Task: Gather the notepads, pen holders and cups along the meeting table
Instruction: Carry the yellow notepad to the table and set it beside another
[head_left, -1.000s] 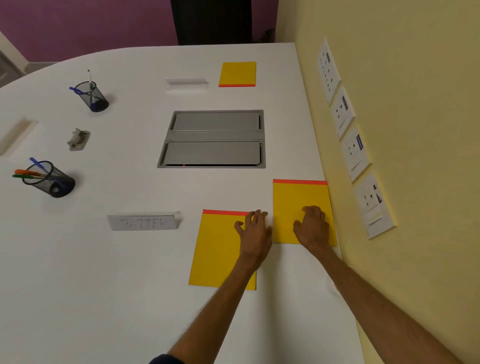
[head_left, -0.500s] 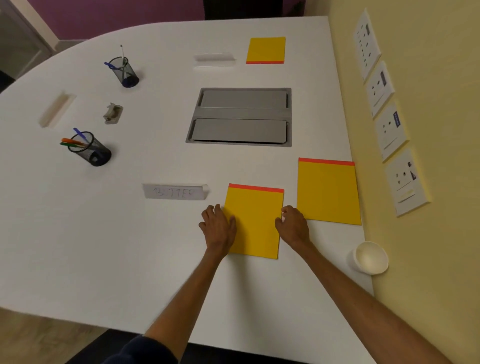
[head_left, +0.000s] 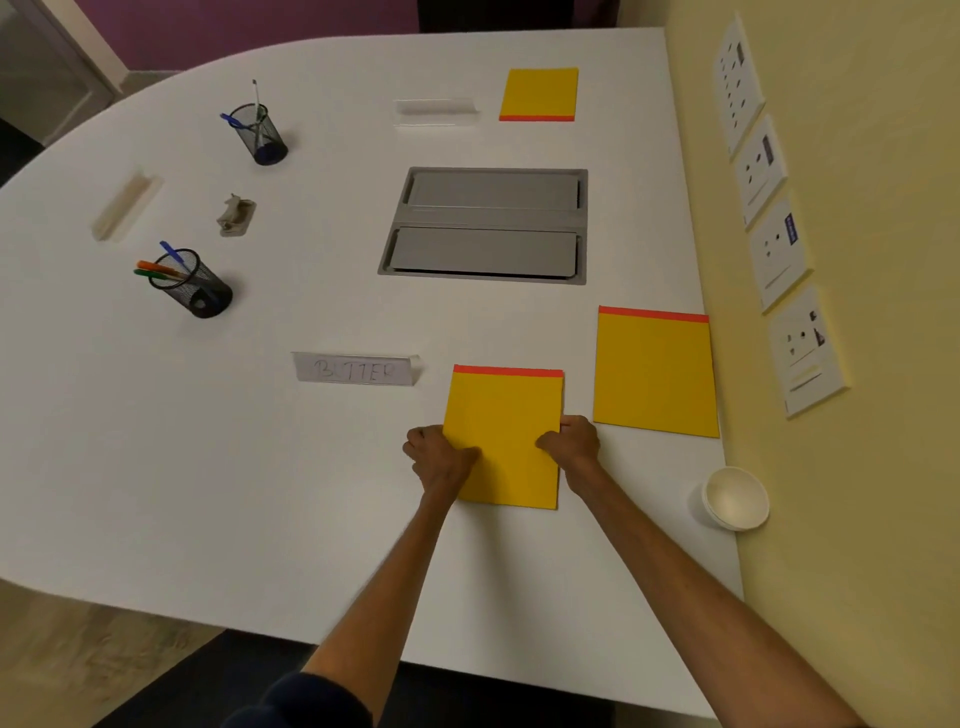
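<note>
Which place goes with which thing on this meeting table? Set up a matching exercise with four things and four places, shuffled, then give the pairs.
Things:
1. white cup
2. name card reading BUTTER
3. near notepad
4. small far notepad

Places:
A. in the grip of the left hand and right hand
B. far end, beyond the grey hatch
C. near the table edge by the yellow wall
D. just left of the held pad

Pairs: 1-C, 2-D, 3-A, 4-B

A second ago both hands lay flat, one on each yellow notepad by the table's wall-side edge. Now the left hand (head_left: 441, 457) and right hand (head_left: 571, 447) pinch the two side edges of the near notepad (head_left: 506, 431), thumbs on top.
</note>
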